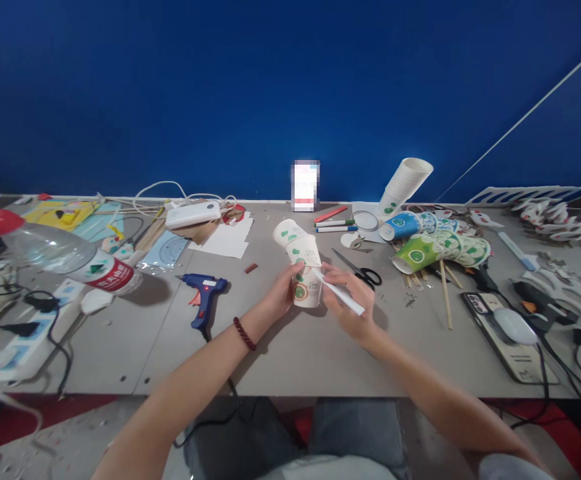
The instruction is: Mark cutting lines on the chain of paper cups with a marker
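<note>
My left hand (281, 295) is closed round the side of a bent, joined stack of white paper cups (307, 293) printed with green and orange fruit. The stack curves up and to the left, its top cup leaning over. My right hand (354, 303) grips a slim white pen-shaped tool (346, 299), its tip end against the cups near a seam; the exact kind of tool cannot be made out. Left of the hands lies a blue hot glue gun (205, 293). Black-handled scissors (367, 275) rest just beyond my right hand.
A leaning stack of paper cups (405, 183), blue cups (400, 227) and green cups (420, 252) stand or lie at right. Nearby are markers (337, 229) and a phone (505, 340). At left are a water bottle (70, 257) and a power strip (35, 340). A blurred screen (305, 185) stands behind.
</note>
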A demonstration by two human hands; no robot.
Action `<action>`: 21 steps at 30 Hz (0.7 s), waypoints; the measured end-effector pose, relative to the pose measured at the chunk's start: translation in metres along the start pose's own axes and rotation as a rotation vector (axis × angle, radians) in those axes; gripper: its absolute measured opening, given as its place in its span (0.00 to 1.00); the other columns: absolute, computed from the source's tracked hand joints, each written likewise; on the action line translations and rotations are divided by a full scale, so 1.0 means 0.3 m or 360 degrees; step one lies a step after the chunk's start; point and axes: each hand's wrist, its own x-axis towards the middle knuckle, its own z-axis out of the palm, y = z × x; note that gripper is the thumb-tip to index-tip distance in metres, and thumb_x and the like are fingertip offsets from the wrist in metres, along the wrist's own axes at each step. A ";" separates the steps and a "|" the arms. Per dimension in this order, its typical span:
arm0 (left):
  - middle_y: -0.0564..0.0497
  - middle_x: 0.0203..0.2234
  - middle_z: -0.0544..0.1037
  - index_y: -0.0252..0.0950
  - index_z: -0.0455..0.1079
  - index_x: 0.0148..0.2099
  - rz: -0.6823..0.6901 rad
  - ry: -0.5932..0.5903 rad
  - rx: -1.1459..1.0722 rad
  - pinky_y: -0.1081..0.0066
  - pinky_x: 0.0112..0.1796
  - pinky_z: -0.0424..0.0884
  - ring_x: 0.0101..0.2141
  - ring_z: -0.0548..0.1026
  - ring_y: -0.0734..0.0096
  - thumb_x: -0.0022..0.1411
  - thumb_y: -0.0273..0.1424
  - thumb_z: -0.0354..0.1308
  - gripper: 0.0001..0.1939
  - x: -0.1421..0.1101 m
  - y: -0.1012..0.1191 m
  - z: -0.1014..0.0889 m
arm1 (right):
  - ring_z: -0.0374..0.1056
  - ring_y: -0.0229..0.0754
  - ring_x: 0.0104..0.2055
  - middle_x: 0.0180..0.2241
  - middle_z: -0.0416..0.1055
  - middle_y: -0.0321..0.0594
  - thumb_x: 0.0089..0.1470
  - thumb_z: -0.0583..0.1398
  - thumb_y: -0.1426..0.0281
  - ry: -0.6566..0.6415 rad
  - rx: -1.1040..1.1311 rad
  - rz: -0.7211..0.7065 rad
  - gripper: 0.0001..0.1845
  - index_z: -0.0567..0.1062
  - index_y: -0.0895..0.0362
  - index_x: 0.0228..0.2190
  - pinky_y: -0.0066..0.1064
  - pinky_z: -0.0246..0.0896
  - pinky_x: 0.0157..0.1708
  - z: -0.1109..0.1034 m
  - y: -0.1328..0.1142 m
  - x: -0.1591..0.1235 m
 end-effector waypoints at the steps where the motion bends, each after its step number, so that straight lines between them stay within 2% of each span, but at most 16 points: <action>1: 0.44 0.34 0.82 0.31 0.77 0.38 -0.0006 0.0009 -0.0004 0.65 0.39 0.69 0.33 0.78 0.62 0.51 0.40 0.68 0.18 0.000 0.000 0.000 | 0.79 0.53 0.44 0.31 0.78 0.39 0.53 0.61 0.75 -0.0004 0.0007 0.0002 0.05 0.73 0.52 0.33 0.41 0.77 0.39 0.000 0.001 -0.001; 21: 0.45 0.32 0.82 0.31 0.77 0.38 -0.0044 0.0031 -0.0051 0.66 0.37 0.69 0.31 0.77 0.63 0.50 0.41 0.69 0.19 0.004 -0.005 -0.002 | 0.80 0.52 0.43 0.28 0.76 0.38 0.51 0.60 0.76 -0.0036 0.0063 -0.0048 0.06 0.74 0.53 0.31 0.43 0.78 0.41 -0.008 -0.012 0.013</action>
